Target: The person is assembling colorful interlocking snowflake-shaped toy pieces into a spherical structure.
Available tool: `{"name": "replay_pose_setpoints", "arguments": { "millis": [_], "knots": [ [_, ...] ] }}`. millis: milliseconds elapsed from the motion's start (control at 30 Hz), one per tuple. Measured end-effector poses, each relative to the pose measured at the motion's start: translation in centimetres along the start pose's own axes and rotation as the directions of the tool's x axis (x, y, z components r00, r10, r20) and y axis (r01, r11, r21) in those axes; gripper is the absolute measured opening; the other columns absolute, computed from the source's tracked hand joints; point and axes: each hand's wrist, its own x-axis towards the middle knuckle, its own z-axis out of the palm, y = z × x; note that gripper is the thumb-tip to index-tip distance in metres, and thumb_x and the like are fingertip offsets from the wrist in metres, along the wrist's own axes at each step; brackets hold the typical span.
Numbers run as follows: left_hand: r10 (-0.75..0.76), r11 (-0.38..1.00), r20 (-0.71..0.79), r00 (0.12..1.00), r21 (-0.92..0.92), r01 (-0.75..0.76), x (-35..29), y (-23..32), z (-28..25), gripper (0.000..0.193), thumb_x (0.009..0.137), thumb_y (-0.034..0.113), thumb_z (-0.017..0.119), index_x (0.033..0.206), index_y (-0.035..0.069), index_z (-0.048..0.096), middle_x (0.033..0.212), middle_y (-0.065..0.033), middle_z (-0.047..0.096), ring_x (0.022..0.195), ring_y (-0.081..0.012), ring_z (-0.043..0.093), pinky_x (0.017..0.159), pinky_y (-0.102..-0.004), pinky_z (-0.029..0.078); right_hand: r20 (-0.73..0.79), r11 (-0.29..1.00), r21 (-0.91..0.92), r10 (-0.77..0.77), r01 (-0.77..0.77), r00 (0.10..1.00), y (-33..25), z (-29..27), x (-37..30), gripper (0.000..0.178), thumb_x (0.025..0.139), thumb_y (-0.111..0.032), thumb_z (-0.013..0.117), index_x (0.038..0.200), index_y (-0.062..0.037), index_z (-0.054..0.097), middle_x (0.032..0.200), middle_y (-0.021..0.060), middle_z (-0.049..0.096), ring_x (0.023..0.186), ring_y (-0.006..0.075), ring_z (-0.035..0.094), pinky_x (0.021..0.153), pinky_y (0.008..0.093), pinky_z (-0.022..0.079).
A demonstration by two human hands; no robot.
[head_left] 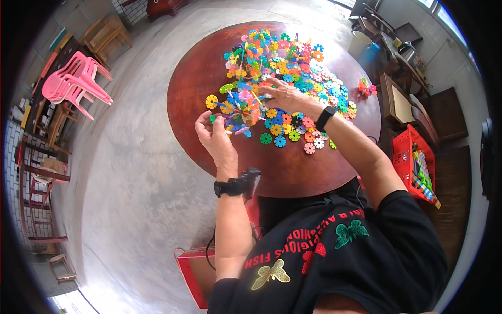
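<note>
Between the thumb and fingertips of my left hand (216, 140) is a small green plastic snowflake disc (213, 119). Just right of it stands a cluster of interlocked snowflake discs (244, 109), in pink, orange, blue and purple. My right hand (286, 97) reaches over from the right, fingers spread, their tips at the cluster's upper right side; whether they touch it I cannot tell. Farther back rises a taller built-up cluster (253, 55) of many colours. Loose notched discs (308, 86) spread over the table to the right, some under my right hand.
The round brown table (191, 99) carries everything. A small red disc cluster (366, 89) sits at its right edge. A red plastic basket (408, 159) with colourful packages stands at the right. Pink stacked chairs (76, 81) are at the left, and a red box (191, 261) is below the table.
</note>
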Motion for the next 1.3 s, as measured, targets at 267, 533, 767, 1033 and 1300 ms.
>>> {"name": "replay_pose_setpoints", "arguments": {
  "millis": [267, 533, 767, 1033, 1300],
  "knots": [
    [0.003, 0.996, 0.150, 0.989, 0.085, -0.016, -1.0, -0.8, 1.0, 0.024, 0.087, 0.002, 0.057, 0.110, 0.003, 0.051, 0.097, -0.0048, 0.057, 0.088, -0.0102, 0.055, 0.078, -0.0254, 0.048, 0.031, 0.977, -0.171, 0.135, -0.128, 0.990, 8.0, -2.4, -5.6, 0.037, 0.086, -0.032, 0.059, 0.118, -0.0145, 0.057, 0.101, 0.0142, 0.054, 0.091, 0.0305, 0.058, 0.079, 0.0424, 0.047],
    [0.042, 0.942, 0.407, 0.913, 0.288, -0.172, -3.3, -1.0, 3.0, 0.028, 0.084, 0.000, 0.062, 0.111, 0.003, 0.053, 0.099, -0.0067, 0.059, 0.090, -0.0124, 0.058, 0.075, -0.0257, 0.050, -0.198, 0.775, 0.629, 0.086, 0.060, 0.976, -2.9, -3.5, -10.2, 0.044, 0.093, -0.028, 0.059, 0.129, -0.0043, 0.050, 0.109, 0.0124, 0.062, 0.093, 0.0189, 0.061, 0.082, 0.0329, 0.049],
    [-0.157, 0.987, 0.451, 0.878, 0.060, 0.146, -4.1, 0.3, 4.0, 0.030, 0.099, 0.027, 0.049, 0.119, 0.005, 0.050, 0.104, -0.0060, 0.058, 0.096, -0.0126, 0.056, 0.078, -0.0253, 0.048, -0.145, 0.687, 0.718, 0.305, -0.112, 0.941, -2.0, -2.6, -11.7, 0.033, 0.090, -0.005, 0.060, 0.121, 0.0004, 0.053, 0.100, 0.0062, 0.063, 0.094, 0.0124, 0.059, 0.079, 0.0278, 0.050],
    [-0.498, 0.804, 0.562, 0.660, 0.014, 0.594, -4.8, -2.2, 3.4, 0.043, 0.101, 0.040, 0.040, 0.123, 0.006, 0.050, 0.115, -0.0106, 0.061, 0.105, -0.0247, 0.060, 0.091, -0.0455, 0.049, -0.289, 0.761, 0.648, 0.237, 0.007, 0.927, -3.5, -2.8, -12.1, 0.031, 0.094, -0.017, 0.057, 0.117, 0.0027, 0.051, 0.089, 0.0122, 0.062, 0.079, 0.0183, 0.061, 0.070, 0.0321, 0.047],
    [-0.677, 0.453, 0.582, 0.451, -0.154, 0.878, -4.8, -2.5, 2.8, 0.040, 0.100, 0.036, 0.043, 0.124, 0.005, 0.053, 0.118, -0.0098, 0.061, 0.104, -0.0252, 0.063, 0.087, -0.0423, 0.054, -0.371, 0.836, 0.537, 0.111, 0.115, 0.922, -3.4, -2.7, -12.6, 0.040, 0.094, -0.031, 0.057, 0.114, 0.0039, 0.052, 0.086, 0.0189, 0.060, 0.076, 0.0330, 0.060, 0.068, 0.0384, 0.046]
  ]
}}
